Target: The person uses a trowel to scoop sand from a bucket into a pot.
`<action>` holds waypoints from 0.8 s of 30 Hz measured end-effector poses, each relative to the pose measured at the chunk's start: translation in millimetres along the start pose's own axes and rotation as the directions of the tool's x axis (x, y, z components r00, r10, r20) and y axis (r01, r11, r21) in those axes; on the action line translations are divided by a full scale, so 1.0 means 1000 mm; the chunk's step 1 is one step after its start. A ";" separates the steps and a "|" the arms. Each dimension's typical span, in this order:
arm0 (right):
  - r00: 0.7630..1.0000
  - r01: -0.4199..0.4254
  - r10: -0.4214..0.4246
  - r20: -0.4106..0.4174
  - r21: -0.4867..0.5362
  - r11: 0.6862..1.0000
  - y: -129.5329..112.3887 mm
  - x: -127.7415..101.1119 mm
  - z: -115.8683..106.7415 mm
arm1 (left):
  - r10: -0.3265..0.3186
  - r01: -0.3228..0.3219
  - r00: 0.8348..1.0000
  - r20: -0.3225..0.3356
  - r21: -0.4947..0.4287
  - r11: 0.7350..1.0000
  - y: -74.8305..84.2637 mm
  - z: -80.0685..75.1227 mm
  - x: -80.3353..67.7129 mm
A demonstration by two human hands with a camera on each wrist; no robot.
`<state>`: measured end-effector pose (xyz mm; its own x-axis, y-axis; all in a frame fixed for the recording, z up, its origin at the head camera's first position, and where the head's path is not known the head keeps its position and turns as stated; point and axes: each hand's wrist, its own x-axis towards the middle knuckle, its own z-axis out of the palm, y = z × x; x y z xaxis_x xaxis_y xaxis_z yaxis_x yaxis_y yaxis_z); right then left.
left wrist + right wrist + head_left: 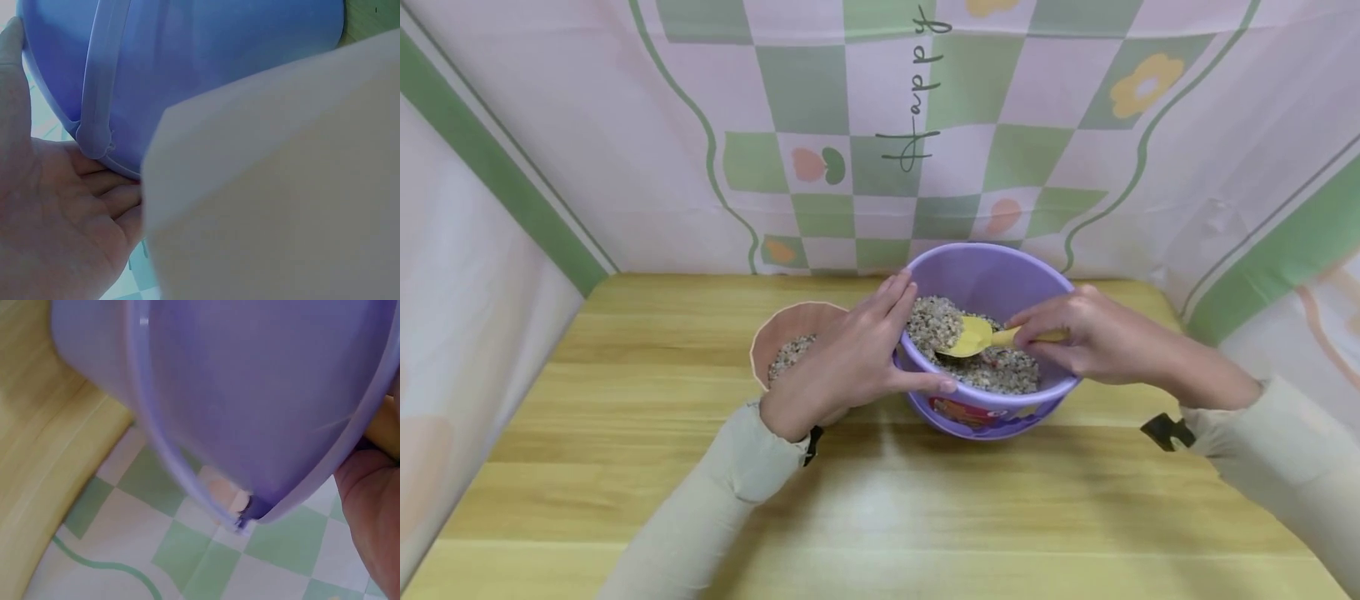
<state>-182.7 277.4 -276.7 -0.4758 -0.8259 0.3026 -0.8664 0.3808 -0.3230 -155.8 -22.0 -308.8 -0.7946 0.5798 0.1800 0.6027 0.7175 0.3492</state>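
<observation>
Near the bench's (647,350) back edge sits the pink bowl (778,331); my left hand (859,346), spread wide, likely steadies the purple bucket (988,273) beside it; the yellow scoop (973,336) inside, heaped with gravel (933,322), is gripped by my right hand (1101,335).

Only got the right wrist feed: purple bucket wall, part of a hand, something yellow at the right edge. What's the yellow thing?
Observer: A scoop in the right hand; the head view shows its blade heaped with gravel-like grains.
Operator: Anyone steadying the bucket?
Observer: The left hand touches its rim, thumb and fingers spread along it.
Operator: Any other container?
Observer: Yes, a pinkish bowl to the bucket's left, partly hidden by the left hand, with similar grains inside.
</observation>
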 end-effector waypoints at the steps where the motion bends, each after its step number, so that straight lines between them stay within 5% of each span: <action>1: 1.000 -0.003 0.003 -0.008 0.003 1.000 0.000 0.001 0.000 | -0.004 0.004 1.000 0.007 -0.007 1.000 0.000 0.000 0.000; 24: 0.996 0.047 -0.049 -0.081 -0.034 0.998 -0.001 0.002 0.010 | -0.010 0.011 1.000 0.018 -0.061 0.998 0.000 0.000 0.000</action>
<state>-181.5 271.0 -284.4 -0.4433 -0.8074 0.3894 -0.8923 0.3561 -0.2774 -156.2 -22.4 -308.8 -0.7991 0.5796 0.1596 0.5882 0.6989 0.4068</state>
